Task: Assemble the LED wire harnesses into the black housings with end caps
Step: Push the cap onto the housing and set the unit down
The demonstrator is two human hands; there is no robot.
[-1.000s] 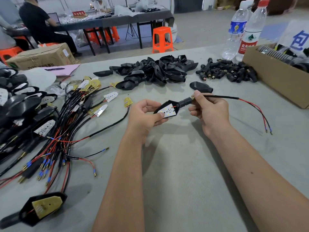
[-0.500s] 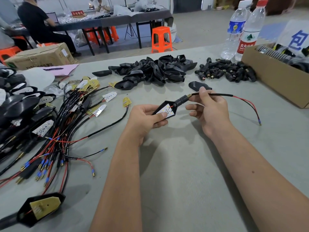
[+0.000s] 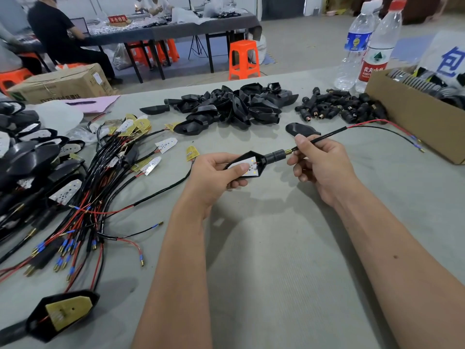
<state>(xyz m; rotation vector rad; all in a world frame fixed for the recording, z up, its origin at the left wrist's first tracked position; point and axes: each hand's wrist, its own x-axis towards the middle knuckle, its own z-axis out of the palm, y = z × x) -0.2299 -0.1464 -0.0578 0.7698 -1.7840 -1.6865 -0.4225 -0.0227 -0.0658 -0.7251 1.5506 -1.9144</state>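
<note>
Blk housing (image 3: 254,157), orange stool (image 3: 243,59)

At frame centre you hold a black housing (image 3: 245,165), arrow-shaped, with its open face up and a white LED board (image 3: 247,166) seated inside. A ribbed black end cap (image 3: 274,156) sits on its right end, and the black harness wire (image 3: 319,137) runs from there up to the right, splitting into red and black leads. More loose housings (image 3: 234,105) are heaped at upper centre, end caps (image 3: 337,108) to their right, and wire harnesses (image 3: 83,192) lie tangled at left.
</note>
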